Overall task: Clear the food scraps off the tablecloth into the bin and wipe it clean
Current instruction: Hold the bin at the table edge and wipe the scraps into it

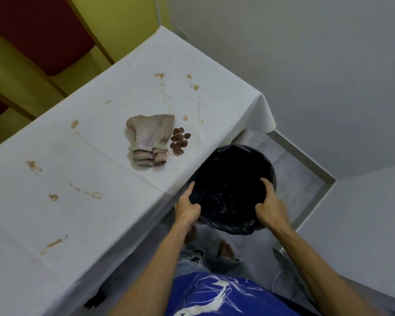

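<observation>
Several brown smears still mark the white tablecloth (82, 142) over the bench. A folded, grubby cloth (149, 137) lies beside a small heap of brown scraps (180, 141), so sweeping and wiping seem largely undone. Left hand (187, 207) and right hand (271, 207) grip the rim of the round, glossy black-lined bin (232, 176) at the bench edge.

The cloth (147, 142) lies on the tablecloth (78, 156), which covers the surface, near its right edge. Just to the right of the cloth sits a small group of food scraps (179, 141) — close beside it, perhaps touching. Stains (53, 197) are spread over the tablecloth, some behind the cloth and some far to its left. The bin (232, 188) is off the surface, just beside its right edge, before the scraps — the left hand (187, 207) on its left rim, the right hand (270, 207) on its right rim.
</observation>
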`<action>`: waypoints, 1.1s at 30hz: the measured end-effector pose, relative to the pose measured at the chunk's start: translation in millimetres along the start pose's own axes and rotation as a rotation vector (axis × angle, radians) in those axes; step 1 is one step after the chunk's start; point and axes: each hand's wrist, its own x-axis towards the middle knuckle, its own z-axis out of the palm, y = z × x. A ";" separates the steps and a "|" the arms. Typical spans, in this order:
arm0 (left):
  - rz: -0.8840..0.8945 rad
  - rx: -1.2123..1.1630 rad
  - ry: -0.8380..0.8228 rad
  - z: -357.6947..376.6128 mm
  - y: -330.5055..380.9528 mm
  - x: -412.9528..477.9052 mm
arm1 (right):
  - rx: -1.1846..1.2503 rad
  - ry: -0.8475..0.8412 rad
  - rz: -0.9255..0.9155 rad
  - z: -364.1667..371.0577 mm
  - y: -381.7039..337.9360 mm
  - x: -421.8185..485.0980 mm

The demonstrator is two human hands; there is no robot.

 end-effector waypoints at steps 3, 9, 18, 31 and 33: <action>0.007 0.128 -0.116 -15.1 12.5 -4.4 | 0.041 0.040 0.028 -1.4 -6.2 8.7; 0.101 0.396 -0.130 -71.3 58.6 -6.2 | 0.070 0.049 0.016 9.6 -10.0 9.1; 0.429 0.411 0.605 -131.9 105.5 30.2 | 0.072 0.073 0.008 4.4 -8.0 17.1; 0.398 0.543 0.495 -117.3 101.2 85.2 | 0.062 0.076 -0.028 -8.0 -13.2 22.5; 0.452 0.543 0.493 -112.6 98.9 84.7 | 0.068 0.078 -0.031 -9.8 -13.5 22.9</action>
